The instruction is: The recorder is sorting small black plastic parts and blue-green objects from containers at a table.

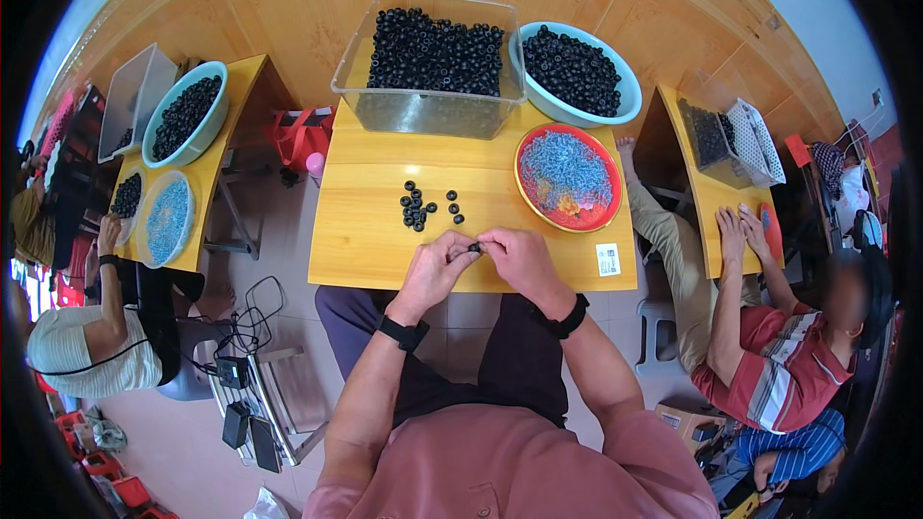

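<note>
Both my hands meet over the near edge of the yellow table [365, 240]. The fingertips of my left hand [433, 272] are pinched on a small black ring-shaped part [474, 248]. My right hand [524, 261] pinches at its other side, its fingers partly hiding it. Whether a smaller piece is also between the fingers cannot be made out. Just beyond my hands lies a loose group of several black ring-shaped parts [413, 204], with a few more to their right. A round red tray [535, 209] beyond my right hand holds many tiny blue pieces [569, 168].
A clear plastic bin [428, 115] and a light blue basin [630, 108], both full of black parts, stand at the table's back. A white label [608, 259] lies at right. People work at side tables [236, 115] left and right. Cables [255, 303] hang by a metal stool.
</note>
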Action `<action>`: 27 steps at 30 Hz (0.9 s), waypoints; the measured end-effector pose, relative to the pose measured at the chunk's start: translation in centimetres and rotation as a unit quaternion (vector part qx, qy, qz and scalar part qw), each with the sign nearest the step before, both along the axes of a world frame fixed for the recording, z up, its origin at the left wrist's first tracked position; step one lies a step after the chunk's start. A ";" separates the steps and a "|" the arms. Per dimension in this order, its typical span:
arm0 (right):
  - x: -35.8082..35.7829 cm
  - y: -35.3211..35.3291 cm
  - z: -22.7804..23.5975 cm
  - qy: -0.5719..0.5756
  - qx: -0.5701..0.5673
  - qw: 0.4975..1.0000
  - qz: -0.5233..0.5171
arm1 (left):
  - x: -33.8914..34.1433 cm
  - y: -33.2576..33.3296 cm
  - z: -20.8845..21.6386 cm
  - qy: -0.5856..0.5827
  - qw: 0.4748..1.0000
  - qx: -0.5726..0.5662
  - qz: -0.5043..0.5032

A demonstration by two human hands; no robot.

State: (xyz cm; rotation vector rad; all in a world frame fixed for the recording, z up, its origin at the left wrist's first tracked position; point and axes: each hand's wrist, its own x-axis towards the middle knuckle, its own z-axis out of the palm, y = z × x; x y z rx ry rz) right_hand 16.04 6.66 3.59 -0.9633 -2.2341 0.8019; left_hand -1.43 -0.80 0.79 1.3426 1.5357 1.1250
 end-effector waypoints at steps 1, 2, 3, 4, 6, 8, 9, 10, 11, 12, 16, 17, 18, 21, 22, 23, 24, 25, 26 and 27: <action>-0.1 0.1 0.1 -0.004 -0.007 1.000 0.001 | 0.0 0.0 -0.1 -0.001 1.000 -0.002 0.003; -0.2 0.3 0.1 -0.010 0.002 1.000 0.005 | 0.0 0.1 -0.2 -0.002 1.000 -0.005 0.006; -0.5 0.4 0.3 -0.016 0.011 1.000 0.008 | 0.1 0.1 -0.3 -0.012 1.000 -0.004 0.012; -0.7 0.4 0.3 -0.022 0.019 1.000 0.011 | 0.1 0.1 -0.4 -0.021 1.000 -0.004 0.018; -0.8 0.3 0.0 -0.021 0.028 0.999 0.018 | 0.3 0.2 -0.4 -0.030 0.999 -0.008 0.031; -0.9 0.1 -0.1 -0.015 0.039 0.999 0.025 | 0.5 0.4 -0.3 -0.029 0.998 -0.017 0.044; -0.9 -0.2 -0.1 -0.010 0.046 0.998 0.028 | 0.6 0.6 -0.6 -0.052 0.997 -0.016 0.049; -0.9 -0.5 -0.2 -0.006 0.053 0.998 0.032 | 0.6 0.7 -1.0 -0.074 0.996 -0.016 0.055; -1.0 -1.0 -0.3 0.005 0.069 0.997 0.025 | 0.6 0.8 -1.4 -0.097 0.993 -0.016 0.059; -1.3 -1.4 -0.4 0.019 0.086 0.996 0.018 | 0.4 0.9 -1.8 -0.094 0.994 -0.014 0.062; -0.8 -1.2 -0.8 0.031 0.087 0.996 0.017 | 0.3 0.5 -1.3 -0.019 0.999 -0.002 0.049; -0.5 -0.9 -1.2 0.028 0.074 0.997 0.017 | 0.3 0.3 -0.7 0.017 0.999 0.002 0.040; -0.5 -0.7 -1.5 0.040 0.040 0.998 0.006 | 0.4 0.2 -0.5 0.013 0.999 0.016 0.043; -0.8 0.0 -1.7 0.076 -0.061 0.995 -0.019 | 0.9 0.1 -0.1 0.012 0.998 0.047 0.043; -0.9 0.1 -1.6 0.090 -0.095 0.991 -0.022 | 0.9 0.0 0.1 0.019 0.998 0.050 0.038; -0.9 0.3 -1.6 0.103 -0.130 0.986 -0.024 | 0.9 -0.1 0.2 0.026 0.998 0.053 0.032; -0.7 0.6 -1.9 0.124 -0.178 0.976 -0.008 | 1.0 -0.1 0.0 0.028 0.997 0.056 0.034; -0.4 1.0 -2.4 0.145 -0.226 0.963 0.007 | 1.0 -0.1 -0.3 0.031 0.997 0.058 0.035; -0.1 1.3 -2.8 0.165 -0.273 0.947 0.023 | 1.0 -0.1 -0.6 0.034 0.997 0.061 0.036; 0.2 1.5 -2.7 0.167 -0.292 0.941 0.033 | 1.0 -0.1 -0.6 0.060 0.995 0.076 0.027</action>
